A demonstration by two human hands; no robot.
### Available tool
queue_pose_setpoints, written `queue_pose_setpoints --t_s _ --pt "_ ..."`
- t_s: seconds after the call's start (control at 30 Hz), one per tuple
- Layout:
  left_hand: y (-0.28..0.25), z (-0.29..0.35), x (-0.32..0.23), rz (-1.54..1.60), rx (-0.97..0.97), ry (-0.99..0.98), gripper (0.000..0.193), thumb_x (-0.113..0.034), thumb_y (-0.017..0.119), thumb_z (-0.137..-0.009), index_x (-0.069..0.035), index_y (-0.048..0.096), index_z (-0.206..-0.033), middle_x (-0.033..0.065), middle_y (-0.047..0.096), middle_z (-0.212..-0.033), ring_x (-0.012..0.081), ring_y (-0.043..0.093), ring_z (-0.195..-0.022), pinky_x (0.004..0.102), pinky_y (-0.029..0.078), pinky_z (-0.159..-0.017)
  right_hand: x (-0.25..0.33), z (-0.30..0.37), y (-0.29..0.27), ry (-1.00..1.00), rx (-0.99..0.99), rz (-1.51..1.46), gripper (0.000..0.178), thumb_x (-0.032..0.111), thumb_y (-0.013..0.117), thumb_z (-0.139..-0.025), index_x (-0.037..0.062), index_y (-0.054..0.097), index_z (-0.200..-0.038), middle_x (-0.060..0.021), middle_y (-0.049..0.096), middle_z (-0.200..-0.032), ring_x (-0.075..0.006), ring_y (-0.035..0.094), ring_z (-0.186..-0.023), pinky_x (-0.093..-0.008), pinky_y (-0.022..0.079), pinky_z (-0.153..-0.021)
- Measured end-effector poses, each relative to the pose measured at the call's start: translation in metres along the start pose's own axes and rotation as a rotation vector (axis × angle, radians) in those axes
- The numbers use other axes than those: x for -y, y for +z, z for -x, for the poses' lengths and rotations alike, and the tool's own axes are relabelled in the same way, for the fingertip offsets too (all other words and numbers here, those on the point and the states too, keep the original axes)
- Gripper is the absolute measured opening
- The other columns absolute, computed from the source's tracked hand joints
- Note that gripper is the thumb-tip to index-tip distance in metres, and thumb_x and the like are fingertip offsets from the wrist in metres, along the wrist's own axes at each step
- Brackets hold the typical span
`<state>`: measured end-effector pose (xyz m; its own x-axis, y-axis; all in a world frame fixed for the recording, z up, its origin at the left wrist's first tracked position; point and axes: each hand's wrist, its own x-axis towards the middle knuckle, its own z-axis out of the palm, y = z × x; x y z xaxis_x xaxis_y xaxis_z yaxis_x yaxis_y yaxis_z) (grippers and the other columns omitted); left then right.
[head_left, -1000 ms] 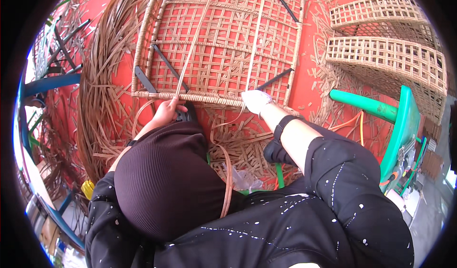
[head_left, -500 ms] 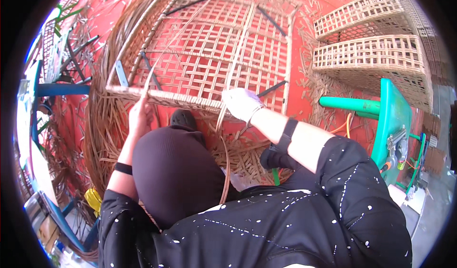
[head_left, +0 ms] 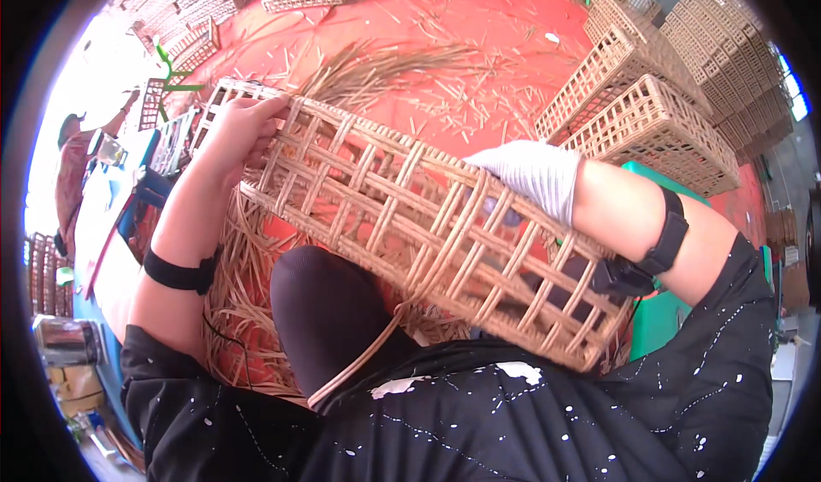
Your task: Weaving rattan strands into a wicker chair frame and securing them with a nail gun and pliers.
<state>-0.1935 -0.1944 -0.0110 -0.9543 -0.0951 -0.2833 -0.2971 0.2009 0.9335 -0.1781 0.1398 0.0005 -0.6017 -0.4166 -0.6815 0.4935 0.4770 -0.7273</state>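
Observation:
A woven rattan-like basket (head_left: 385,195) is tilted up across my lap, its open lattice side facing me. My left hand (head_left: 248,131) is closed around its upper left edge, fingers curled over the rim. My right hand (head_left: 526,170), in a whitish knit glove, reaches over the upper right rim to the far side. Its fingers are mostly behind the weave, showing only partly through the gaps, so their grip cannot be made out. A loose pale strand (head_left: 355,364) hangs from the basket's lower edge, below a wrapped band in the lattice, down to my lap.
Cut strips (head_left: 445,118) litter the red floor, with a long bundle of strands (head_left: 376,67) beyond the basket. Woven baskets (head_left: 654,127) stand at right, with taller stacks (head_left: 718,54) behind. A green stool (head_left: 658,319) is by my right side; a cluttered blue-framed bench (head_left: 111,337) is at left.
The basket has been lifted from the floor and turned, coming closer to me. My left hand now grips its edge, and my right hand has moved over the rim. The view has tilted up.

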Motion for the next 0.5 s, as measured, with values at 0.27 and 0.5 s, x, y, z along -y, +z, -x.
queue_pose_setpoints --t_s 0.27,0.5 --pt "0.011 -0.046 -0.014 -0.396 -0.047 0.212 0.031 -0.032 0.065 -0.083 -0.006 0.063 -0.069 -0.0012 0.053 -0.057 0.0106 0.044 -0.045 0.0270 0.035 -0.042 -0.018 0.006 0.016 -0.052 -0.116 -0.165 0.026 0.026 0.053 -0.091 0.0059 0.066 -0.082 -0.0047 0.060 -0.060 -0.0143 0.053 -0.043 -0.0282 0.040 -0.037" --pt "0.050 -0.083 -0.036 -0.709 -0.086 0.334 0.030 -0.031 0.065 -0.078 -0.003 0.068 -0.069 0.0068 0.062 -0.060 0.0177 0.055 -0.048 0.0346 0.045 -0.048 -0.034 -0.011 -0.012 -0.045 -0.070 -0.293 0.030 0.030 0.051 -0.093 0.0051 0.061 -0.080 -0.0055 0.059 -0.058 -0.0157 0.052 -0.039 -0.0272 0.041 -0.034"
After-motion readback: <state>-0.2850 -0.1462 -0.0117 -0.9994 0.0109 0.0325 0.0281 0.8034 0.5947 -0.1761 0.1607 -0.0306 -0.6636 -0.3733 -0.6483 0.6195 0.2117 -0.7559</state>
